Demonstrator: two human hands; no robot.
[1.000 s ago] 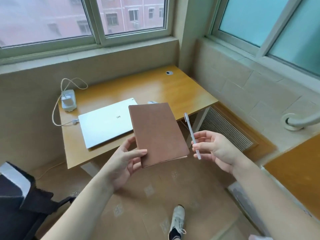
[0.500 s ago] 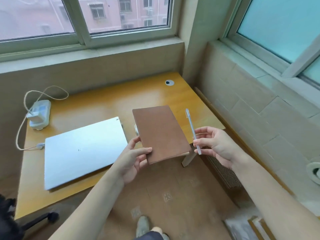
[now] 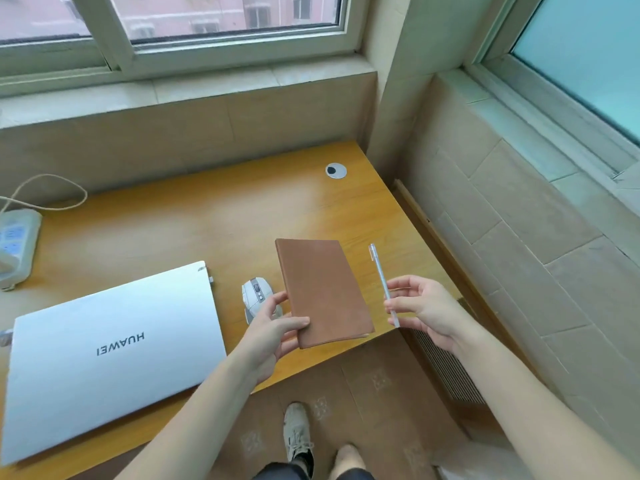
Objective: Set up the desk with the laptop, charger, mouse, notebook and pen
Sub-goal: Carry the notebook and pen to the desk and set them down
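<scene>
**Notebook and pen held over the desk's right end**

I am watching the left hand (image 3: 272, 336) gripping the brown notebook (image 3: 323, 292) at its lower left corner, thumb lying across the cover and the fingers curled beneath it. The notebook is hanging closed and slightly tilted over the right part of the wooden desk (image 3: 194, 223), its near end reaching just past the desk's front edge. The right hand (image 3: 424, 308) is pinching a slim, pale pen (image 3: 382, 284) near its lower end between thumb and fingers, the pen pointing away from me, just beside the notebook's right edge but not touching it.

On the desk, the silver laptop (image 3: 110, 344) is lying closed at the left, lid logo facing up. The white mouse (image 3: 254, 296) is sitting between the laptop and the notebook, partly hidden by the left hand's fingers. At the far left edge I am seeing a white power strip (image 3: 15, 244) with a looping cable (image 3: 52, 188); I cannot tell the charger apart from it. A round grommet (image 3: 336, 170) is sitting near the desk's back right corner.
</scene>
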